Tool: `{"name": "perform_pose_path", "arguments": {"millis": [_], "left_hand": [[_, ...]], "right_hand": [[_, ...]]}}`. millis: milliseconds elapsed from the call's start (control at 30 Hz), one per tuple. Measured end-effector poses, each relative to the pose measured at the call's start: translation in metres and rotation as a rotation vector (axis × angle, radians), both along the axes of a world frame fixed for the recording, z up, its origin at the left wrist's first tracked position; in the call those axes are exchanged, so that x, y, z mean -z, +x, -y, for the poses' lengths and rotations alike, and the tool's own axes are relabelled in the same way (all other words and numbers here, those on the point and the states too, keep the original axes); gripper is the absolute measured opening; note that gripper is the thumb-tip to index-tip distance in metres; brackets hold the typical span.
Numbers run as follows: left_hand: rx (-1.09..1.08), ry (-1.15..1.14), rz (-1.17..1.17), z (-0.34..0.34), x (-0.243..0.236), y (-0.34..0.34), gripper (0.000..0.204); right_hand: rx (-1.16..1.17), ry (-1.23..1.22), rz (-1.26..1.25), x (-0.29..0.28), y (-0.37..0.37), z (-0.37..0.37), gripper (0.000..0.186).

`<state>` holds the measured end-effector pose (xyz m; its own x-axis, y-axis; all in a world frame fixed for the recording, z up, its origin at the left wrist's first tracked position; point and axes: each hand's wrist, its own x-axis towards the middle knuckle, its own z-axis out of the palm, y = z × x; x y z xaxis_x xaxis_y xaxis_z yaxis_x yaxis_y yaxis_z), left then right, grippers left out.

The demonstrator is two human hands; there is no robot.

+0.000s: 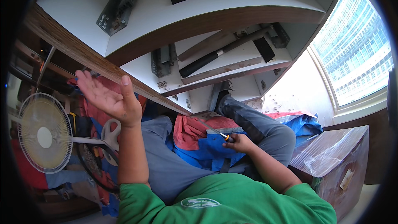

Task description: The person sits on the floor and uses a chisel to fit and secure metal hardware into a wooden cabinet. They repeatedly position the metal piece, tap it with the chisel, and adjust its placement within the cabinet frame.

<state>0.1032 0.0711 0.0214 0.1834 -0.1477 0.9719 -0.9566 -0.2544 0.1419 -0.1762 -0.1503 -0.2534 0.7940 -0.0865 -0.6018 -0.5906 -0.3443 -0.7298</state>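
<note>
My left hand is raised at the left beside the cabinet's brown edge, palm up. Its fingers are stretched out and hold nothing. Low over my lap, my right hand is closed round the handle of a screwdriver. The handle is black and yellow, and its long thin shaft points up and left toward the cabinet's bottom. In front of me stands a white-lined cabinet with brown edges. On its middle shelf lies a long tool with a black grip, among wooden strips and metal rails.
A white fan stands at the left, near a pair of white-handled scissors. Red and blue sheeting covers the floor under my legs. A plastic-wrapped brown panel box is at the right, below a bright window.
</note>
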Motion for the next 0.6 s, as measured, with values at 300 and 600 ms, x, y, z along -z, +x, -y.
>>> {"name": "perform_pose_path", "arguments": {"millis": [300, 600], "left_hand": [[0.068, 0.208, 0.261, 0.083, -0.105, -0.045, 0.024], [-0.075, 0.852, -0.342, 0.125, -0.162, -0.052, 0.028]], "right_hand": [[0.013, -0.086, 0.1, 0.002, 0.0, 0.002, 0.05], [0.173, 0.234, 0.222, 0.016, -0.001, 0.003, 0.038]]}}
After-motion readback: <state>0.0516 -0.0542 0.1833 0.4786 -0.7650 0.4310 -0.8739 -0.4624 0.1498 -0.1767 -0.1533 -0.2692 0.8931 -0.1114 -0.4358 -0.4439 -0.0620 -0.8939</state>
